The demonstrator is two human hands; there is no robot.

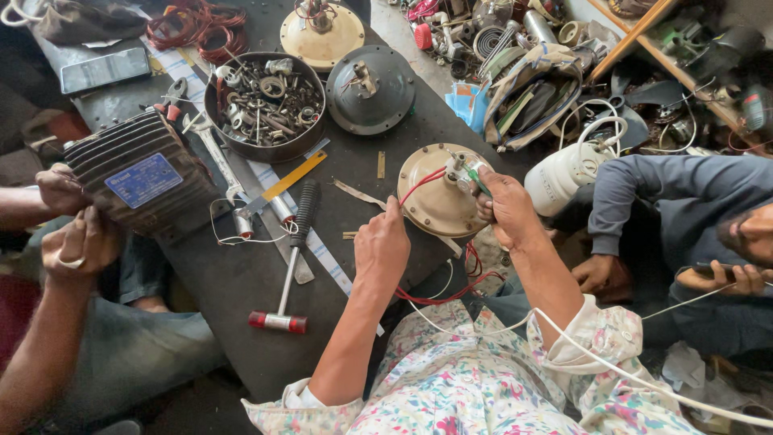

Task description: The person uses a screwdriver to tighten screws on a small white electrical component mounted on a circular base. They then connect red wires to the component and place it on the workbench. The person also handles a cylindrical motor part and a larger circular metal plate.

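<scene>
A cream round fan motor housing (435,197) lies at the dark workbench's near right edge. My left hand (382,246) pinches a red wire (419,187) that runs up to the motor's centre shaft. My right hand (503,203) rests on the housing's right side and grips a thin green-handled tool (477,180) at the shaft. More red wire (451,292) loops down below the motor between my arms. My sleeves are floral.
A small hammer (291,266), wrenches and a yellow strip lie on the bench (241,282). A round pan of metal parts (264,105), two more motor housings (370,89) and a ribbed grey motor (141,173) held by another person's hands sit farther off. A person in grey sits at the right.
</scene>
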